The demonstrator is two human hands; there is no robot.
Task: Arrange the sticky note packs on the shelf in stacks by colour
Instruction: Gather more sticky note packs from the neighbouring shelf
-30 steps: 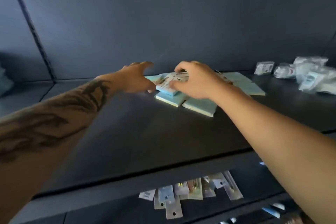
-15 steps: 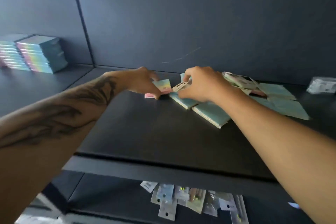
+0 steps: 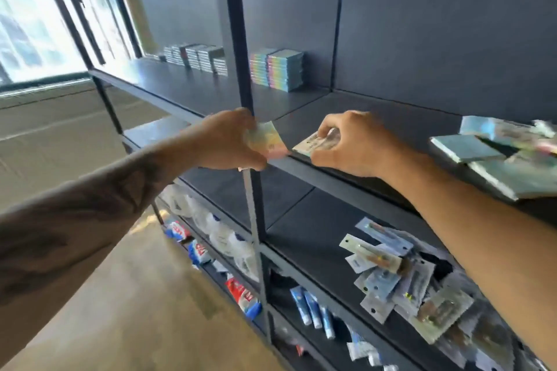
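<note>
Overhanging shelf edge (image 3: pixel 325 172): teal packs (image 3: pixel 494 166)

**Shelf count**

Two hands are up at the shelf: the left hand (image 3: pixel 229 141) holds one pastel sticky note pack (image 3: pixel 265 140), the right hand (image 3: pixel 351 144) one flat carded pack (image 3: pixel 316 143). Two rainbow-edged stacks (image 3: pixel 277 69) stand side by side on the shelf. About four grey stacks (image 3: pixel 196 57) stand further left. At least three blue tubes (image 3: pixel 313 307) lie below. The loose teal packs (image 3: pixel 494 163) at right are too blurred to count.
</note>
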